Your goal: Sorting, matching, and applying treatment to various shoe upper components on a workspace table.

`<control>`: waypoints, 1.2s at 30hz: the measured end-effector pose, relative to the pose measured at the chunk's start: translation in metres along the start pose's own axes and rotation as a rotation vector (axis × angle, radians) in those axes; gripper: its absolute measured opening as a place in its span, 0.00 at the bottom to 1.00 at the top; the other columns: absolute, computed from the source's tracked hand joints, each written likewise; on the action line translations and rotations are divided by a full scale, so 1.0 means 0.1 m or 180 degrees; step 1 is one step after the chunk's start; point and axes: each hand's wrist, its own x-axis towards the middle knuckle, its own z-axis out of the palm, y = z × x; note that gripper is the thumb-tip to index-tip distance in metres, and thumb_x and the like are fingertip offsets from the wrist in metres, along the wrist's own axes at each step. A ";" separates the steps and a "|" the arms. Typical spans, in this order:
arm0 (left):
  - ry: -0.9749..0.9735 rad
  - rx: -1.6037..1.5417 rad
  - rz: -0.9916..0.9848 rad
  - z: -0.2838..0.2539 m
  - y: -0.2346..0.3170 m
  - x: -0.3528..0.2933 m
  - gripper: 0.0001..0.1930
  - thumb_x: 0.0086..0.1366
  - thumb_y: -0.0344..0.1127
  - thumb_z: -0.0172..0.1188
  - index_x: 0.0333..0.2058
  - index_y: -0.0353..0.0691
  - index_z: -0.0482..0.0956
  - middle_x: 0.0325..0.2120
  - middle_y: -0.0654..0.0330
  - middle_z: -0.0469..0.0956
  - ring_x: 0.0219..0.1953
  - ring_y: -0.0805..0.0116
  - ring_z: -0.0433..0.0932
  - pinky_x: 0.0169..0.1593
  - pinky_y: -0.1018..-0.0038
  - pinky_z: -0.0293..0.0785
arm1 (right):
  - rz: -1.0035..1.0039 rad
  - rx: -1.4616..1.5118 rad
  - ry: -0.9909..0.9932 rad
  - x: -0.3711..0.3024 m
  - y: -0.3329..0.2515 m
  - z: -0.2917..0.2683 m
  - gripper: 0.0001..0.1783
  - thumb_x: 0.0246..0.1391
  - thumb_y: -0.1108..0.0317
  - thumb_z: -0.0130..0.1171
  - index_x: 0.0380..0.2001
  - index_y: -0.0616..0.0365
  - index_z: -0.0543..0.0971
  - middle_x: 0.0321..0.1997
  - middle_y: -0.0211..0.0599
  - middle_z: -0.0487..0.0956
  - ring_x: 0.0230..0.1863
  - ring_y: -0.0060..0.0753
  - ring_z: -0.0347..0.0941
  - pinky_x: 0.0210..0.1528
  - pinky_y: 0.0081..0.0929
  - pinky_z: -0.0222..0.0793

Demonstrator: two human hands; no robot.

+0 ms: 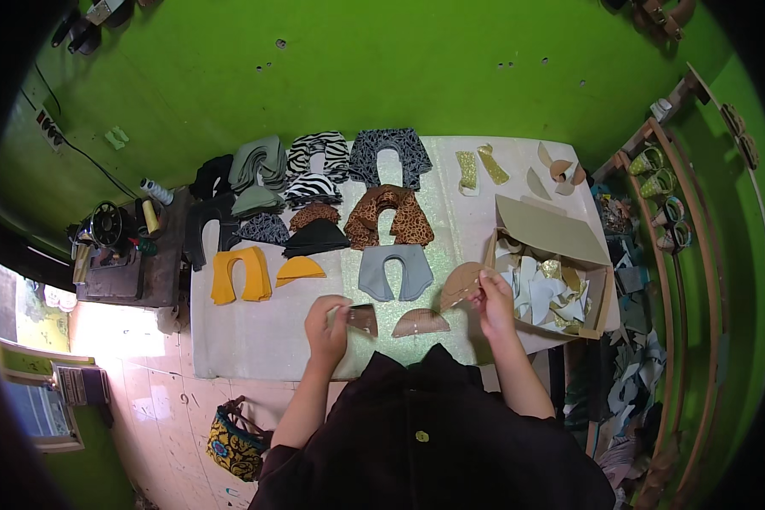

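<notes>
My left hand (pixel 326 327) is closed on a dark brown cut piece (pixel 364 320) near the table's front edge; its far part is hidden by the fingers. A brown half-round piece (pixel 461 284) is pinched in my right hand (pixel 493 303), raised in front of the cardboard box. Between my hands a second brown half-round piece (pixel 421 323) lies on the table, its curved side away from me. Just beyond it sits a stack of grey U-shaped pieces (pixel 395 273).
On the pale table (pixel 255 340) are yellow U-shaped pieces (pixel 240 275), leopard-print pieces (pixel 391 214) and zebra-print pieces (pixel 317 154). The open cardboard box (pixel 552 229) holds white and gold scraps. A sewing machine (pixel 106 225) stands left, a wooden rack (pixel 676 297) right, a patterned bag (pixel 234 442) on the floor.
</notes>
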 end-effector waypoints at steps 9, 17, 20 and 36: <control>-0.2248 -0.0164 0.0198 0.91 -0.28 0.15 0.06 0.58 0.31 0.58 0.33 0.36 0.80 0.29 0.54 0.78 0.32 0.59 0.77 0.37 0.71 0.72 | -0.1075 -0.0343 0.0491 -0.28 -0.17 0.04 0.27 0.53 0.74 0.57 0.53 0.61 0.58 0.35 0.39 0.75 0.24 0.21 0.70 0.25 0.18 0.68; -0.2750 -0.0102 0.0565 1.24 -0.62 0.02 0.06 0.56 0.33 0.58 0.31 0.38 0.80 0.26 0.55 0.78 0.32 0.58 0.77 0.37 0.66 0.71 | -0.1251 -0.0503 0.0603 -0.49 -0.29 -0.16 0.33 0.52 0.76 0.57 0.56 0.58 0.51 0.32 0.41 0.74 0.22 0.23 0.68 0.25 0.19 0.67; -0.2789 0.0373 0.0654 1.22 -0.61 0.04 0.06 0.56 0.34 0.59 0.32 0.41 0.80 0.28 0.58 0.77 0.34 0.59 0.76 0.40 0.65 0.68 | -0.1164 -0.0551 0.0539 -0.50 -0.23 -0.22 0.25 0.54 0.75 0.55 0.52 0.59 0.57 0.31 0.39 0.74 0.23 0.24 0.69 0.26 0.20 0.68; -0.1268 0.0606 0.0258 0.62 -0.53 -0.29 0.18 0.50 0.40 0.66 0.38 0.38 0.76 0.35 0.53 0.74 0.42 0.54 0.71 0.48 0.64 0.66 | -0.0365 -0.2509 -0.0490 -0.22 0.89 -0.28 0.11 0.49 0.72 0.56 0.37 0.62 0.73 0.27 0.37 0.75 0.30 0.30 0.74 0.33 0.25 0.69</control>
